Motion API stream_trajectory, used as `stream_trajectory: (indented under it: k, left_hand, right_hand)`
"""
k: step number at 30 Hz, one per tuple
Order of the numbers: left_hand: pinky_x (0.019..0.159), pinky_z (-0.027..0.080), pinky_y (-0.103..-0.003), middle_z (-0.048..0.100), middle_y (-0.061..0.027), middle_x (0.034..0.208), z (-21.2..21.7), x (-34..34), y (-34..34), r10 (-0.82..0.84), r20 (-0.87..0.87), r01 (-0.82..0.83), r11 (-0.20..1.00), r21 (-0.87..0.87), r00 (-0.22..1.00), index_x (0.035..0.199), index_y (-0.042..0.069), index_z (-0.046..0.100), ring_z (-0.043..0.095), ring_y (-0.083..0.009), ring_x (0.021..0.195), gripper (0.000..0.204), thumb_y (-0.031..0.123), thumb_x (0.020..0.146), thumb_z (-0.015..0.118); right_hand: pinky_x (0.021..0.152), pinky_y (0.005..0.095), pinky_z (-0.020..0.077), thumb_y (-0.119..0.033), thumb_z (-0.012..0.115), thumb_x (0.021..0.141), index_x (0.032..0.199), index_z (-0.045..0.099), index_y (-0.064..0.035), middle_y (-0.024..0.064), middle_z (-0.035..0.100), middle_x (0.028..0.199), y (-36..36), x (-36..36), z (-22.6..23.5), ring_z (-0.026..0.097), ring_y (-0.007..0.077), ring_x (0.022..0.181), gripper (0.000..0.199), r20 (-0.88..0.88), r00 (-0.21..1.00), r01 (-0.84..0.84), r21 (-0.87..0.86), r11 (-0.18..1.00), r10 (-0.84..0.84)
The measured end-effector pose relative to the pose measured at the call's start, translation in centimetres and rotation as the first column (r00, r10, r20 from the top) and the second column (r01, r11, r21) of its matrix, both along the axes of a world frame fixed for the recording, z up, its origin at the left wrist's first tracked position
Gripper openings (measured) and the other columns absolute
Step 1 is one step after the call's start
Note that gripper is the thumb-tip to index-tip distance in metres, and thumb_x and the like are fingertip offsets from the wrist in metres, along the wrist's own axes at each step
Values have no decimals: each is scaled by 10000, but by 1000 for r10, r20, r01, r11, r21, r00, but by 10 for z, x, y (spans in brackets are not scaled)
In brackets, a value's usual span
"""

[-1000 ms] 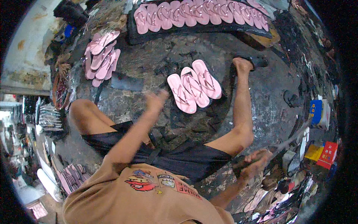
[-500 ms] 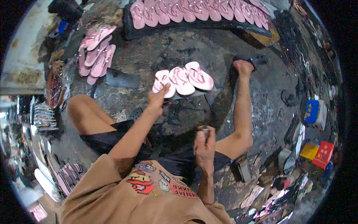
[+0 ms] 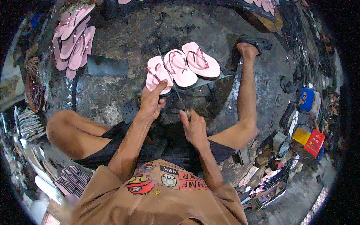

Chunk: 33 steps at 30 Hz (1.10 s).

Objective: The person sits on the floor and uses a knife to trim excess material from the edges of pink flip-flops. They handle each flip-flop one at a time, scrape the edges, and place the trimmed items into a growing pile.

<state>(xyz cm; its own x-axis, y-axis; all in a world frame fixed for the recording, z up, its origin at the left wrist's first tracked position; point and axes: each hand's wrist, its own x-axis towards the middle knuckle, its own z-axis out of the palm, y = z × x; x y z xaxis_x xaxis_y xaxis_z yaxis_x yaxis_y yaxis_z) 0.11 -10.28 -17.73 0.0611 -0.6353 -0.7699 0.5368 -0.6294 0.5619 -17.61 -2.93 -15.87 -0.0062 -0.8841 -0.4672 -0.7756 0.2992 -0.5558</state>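
My left hand [image 3: 152, 103] grips the heel end of a pink flip-flop [image 3: 159, 71], thumb on top and fingers underneath. My right hand [image 3: 195, 127] is closed round the handle end of a long, thin-bladed knife [image 3: 179, 98]. The blade slants up and to the left, along the right edge of the held flip-flop. Just right of the blade lies a second pink flip-flop [image 3: 183, 77], and a third flip-flop [image 3: 208, 69] sits beyond it. All three have dark soles and glossy reddish-pink straps. Under them shows a dark flat support [image 3: 225, 74].
Several pink flip-flops [image 3: 77, 45] are heaped at the far left, near a grey flat piece [image 3: 107, 66]. More pink flip-flops [image 3: 264, 5] show at the far edge. A blue box [image 3: 307, 99] and a red-and-yellow box [image 3: 314, 142] stand at the right, above scattered scraps [image 3: 258, 185].
My right hand has moved up and left, bringing the knife blade beside the held flip-flop. The left hand still grips that flip-flop. The view has shifted, so the far row mostly leaves the picture.
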Motion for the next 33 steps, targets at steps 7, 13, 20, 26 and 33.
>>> stream_trajectory:
  k: [7,13,20,26,33]
  left_hand:
    - [357,261,-190,604,48,754,1,2,-1,42,-109,-41,999,14,993,1002,107,620,344,-30,415,201,209,894,755]
    - [352,258,-190,603,23,722,-10,6,6,57,-226,-45,997,60,972,938,97,610,348,-36,403,193,206,886,761]
    - [351,252,-193,618,14,735,-14,22,13,71,-269,-56,997,62,961,962,86,602,341,-35,396,213,234,898,741]
    - [413,410,-230,606,-12,859,111,29,86,-134,36,136,987,-86,990,1241,76,534,533,-97,534,420,204,891,729]
    - [908,542,-310,629,-140,1251,115,52,126,-182,259,271,891,-365,948,1398,-34,448,662,-203,1059,780,127,743,838]
  right_hand:
    - [767,535,501,-401,592,989,1047,661,39,300,681,964,-42,-7,-74,644,492,915,449,-21,997,-71,28,997,72]
    - [831,477,493,-400,589,993,1112,623,35,281,645,1028,-96,-26,-123,603,428,974,452,117,970,-238,291,927,212]
    - [759,444,474,-402,556,1015,1005,616,10,211,611,878,-102,45,-114,546,339,822,416,305,952,36,-231,972,37]
    - [698,416,458,-404,527,1034,913,611,-12,150,581,749,-159,72,-85,498,262,692,419,516,855,286,-390,875,-49]
    - [502,238,424,-481,630,975,974,656,-31,-1,620,705,-89,36,74,558,77,585,451,930,155,525,209,825,-333]
